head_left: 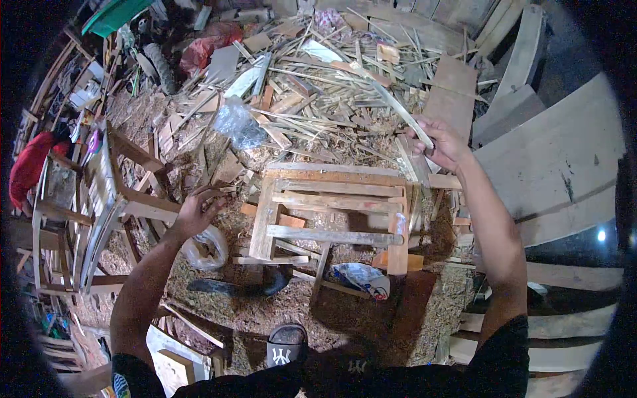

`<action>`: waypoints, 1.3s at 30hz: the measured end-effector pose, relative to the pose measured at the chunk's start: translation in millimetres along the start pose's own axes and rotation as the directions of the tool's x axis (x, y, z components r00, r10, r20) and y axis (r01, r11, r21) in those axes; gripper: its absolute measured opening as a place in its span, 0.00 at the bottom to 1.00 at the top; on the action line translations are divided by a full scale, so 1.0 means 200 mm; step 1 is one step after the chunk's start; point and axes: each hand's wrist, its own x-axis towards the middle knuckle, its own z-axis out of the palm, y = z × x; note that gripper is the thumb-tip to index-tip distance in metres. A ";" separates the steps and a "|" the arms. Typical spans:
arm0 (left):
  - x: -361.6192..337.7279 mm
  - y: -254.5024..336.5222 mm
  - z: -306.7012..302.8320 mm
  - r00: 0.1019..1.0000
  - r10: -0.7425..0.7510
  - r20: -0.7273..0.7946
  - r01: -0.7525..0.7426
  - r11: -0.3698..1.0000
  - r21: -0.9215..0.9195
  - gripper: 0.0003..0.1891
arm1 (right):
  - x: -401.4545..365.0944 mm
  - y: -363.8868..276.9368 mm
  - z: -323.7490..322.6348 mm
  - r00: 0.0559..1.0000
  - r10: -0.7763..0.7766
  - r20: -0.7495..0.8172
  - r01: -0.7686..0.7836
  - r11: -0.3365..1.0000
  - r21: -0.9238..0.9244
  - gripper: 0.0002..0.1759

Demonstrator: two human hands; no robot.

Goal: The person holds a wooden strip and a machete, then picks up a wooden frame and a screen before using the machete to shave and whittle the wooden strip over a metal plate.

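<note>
My right hand (439, 142) is closed round the near end of a thin pale wood strip (391, 103), which points away toward the scrap heap. In front of me on the floor rests a slatted wooden frame (335, 199), with my right hand beyond its far right corner. My left hand (200, 211) hovers left of the frame with fingers apart and curved, and I see nothing in it. Just below that hand lies a clear plastic bag (206, 249).
A heap of wood offcuts (312, 86) covers the far floor. At left stands a wooden stool-like piece (99, 205); large boards (551, 152) lean at right. A crumpled plastic bag (239, 124), a dark curved object (242, 286) and a sandal (287, 341) are on the sawdust.
</note>
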 end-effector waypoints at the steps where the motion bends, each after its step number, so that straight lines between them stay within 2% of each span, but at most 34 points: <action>1: -0.03 0.02 -0.02 1.000 0.003 -0.013 -0.003 1.000 0.002 0.13 | -0.05 -0.04 0.05 0.999 0.001 -0.043 -0.003 0.999 -0.040 0.12; 3: -0.09 0.05 -0.06 0.995 -0.059 -0.079 0.061 0.998 0.019 0.13 | -0.11 -0.10 0.10 0.996 -0.010 -0.083 0.003 0.996 -0.086 0.11; 6: -0.15 0.03 -0.09 0.994 0.013 -0.106 -0.010 1.000 0.030 0.13 | -0.20 -0.14 0.09 0.996 -0.053 -0.066 0.042 0.987 -0.154 0.15; 9: -0.20 0.06 -0.12 0.992 -0.042 -0.116 0.041 0.999 -0.010 0.14 | -0.28 -0.18 0.09 0.999 -0.046 0.007 0.047 0.991 -0.125 0.14; 12: -0.23 0.13 -0.14 0.984 -0.042 -0.174 0.044 0.999 0.008 0.13 | -0.35 -0.23 0.13 0.997 -0.029 -0.071 0.023 0.996 -0.087 0.13; 15: -0.27 0.10 -0.12 0.982 0.041 -0.182 -0.020 0.993 0.113 0.13 | -0.41 -0.24 0.15 1.000 -0.005 -0.018 0.003 0.995 -0.095 0.15; 17: -0.29 0.18 -0.14 0.984 0.048 -0.172 -0.032 0.995 0.091 0.13 | -0.39 -0.22 0.13 0.989 -0.120 -0.088 0.077 0.919 -0.386 0.18; 18: -0.30 0.21 -0.14 0.984 0.046 -0.170 -0.034 0.997 0.072 0.13 | -0.42 -0.22 0.16 0.988 -0.117 -0.098 0.071 0.920 -0.386 0.18; 20: -0.32 0.23 -0.15 0.988 0.055 -0.148 -0.043 0.996 0.080 0.13 | -0.45 -0.25 0.22 0.975 -0.218 -0.039 0.180 0.881 -0.438 0.21; 22: -0.34 0.25 -0.17 0.988 -0.115 -0.107 0.115 0.993 -0.006 0.14 | -0.49 -0.27 0.26 0.973 -0.225 -0.057 0.167 0.848 -0.502 0.20; 23: -0.34 0.25 -0.17 0.987 0.043 -0.157 -0.038 0.999 0.032 0.16 | -0.53 -0.29 0.27 0.923 -0.379 -0.068 0.170 0.558 -0.812 0.18; 24: -0.34 0.24 -0.17 0.988 0.033 -0.154 -0.028 0.999 0.032 0.16 | -0.55 -0.30 0.30 0.857 -0.516 -0.007 0.098 0.175 -0.980 0.16; 25: -0.34 0.23 -0.17 0.988 -0.019 -0.151 0.016 1.000 -0.020 0.17 | -0.57 -0.28 0.31 0.837 -0.547 -0.034 0.121 0.245 -0.962 0.15; 28: -0.34 0.18 -0.14 0.963 -0.248 -0.106 0.228 0.958 -0.174 0.21 | -0.65 -0.21 0.42 0.820 -0.573 0.009 0.208 0.283 -0.936 0.16; 30: -0.31 0.14 -0.09 0.958 -0.224 -0.179 0.185 0.960 -0.212 0.21 | -0.72 -0.13 0.56 0.836 -0.547 0.042 0.266 0.338 -0.903 0.15; 32: -0.27 0.24 -0.09 0.954 -0.222 -0.199 0.169 0.953 -0.253 0.21 | -0.78 -0.06 0.66 0.760 -0.597 0.255 0.392 0.109 -0.913 0.14; 33: -0.26 0.29 -0.08 0.953 -0.211 -0.216 0.142 0.945 -0.295 0.21 | -0.80 0.00 0.69 0.839 -0.511 0.188 0.334 0.210 -0.919 0.13; 34: -0.24 0.29 -0.05 0.951 -0.222 -0.215 0.155 0.944 -0.290 0.21 | -0.80 0.08 0.72 0.841 -0.506 0.192 0.341 0.219 -0.914 0.13; 36: -0.19 0.31 -0.01 0.951 -0.267 -0.153 0.176 0.880 -0.441 0.22 | -0.80 0.21 0.75 0.887 -0.413 0.208 0.324 0.234 -0.917 0.12; 37: -0.17 0.35 0.00 0.950 -0.273 -0.152 0.183 0.880 -0.438 0.22 | -0.80 0.23 0.79 0.896 -0.373 0.242 0.358 0.282 -0.890 0.12; 39: -0.13 0.42 0.02 0.963 -0.255 -0.085 0.171 0.826 -0.537 0.22 | -0.78 0.27 0.81 0.894 -0.371 0.252 0.355 0.243 -0.903 0.12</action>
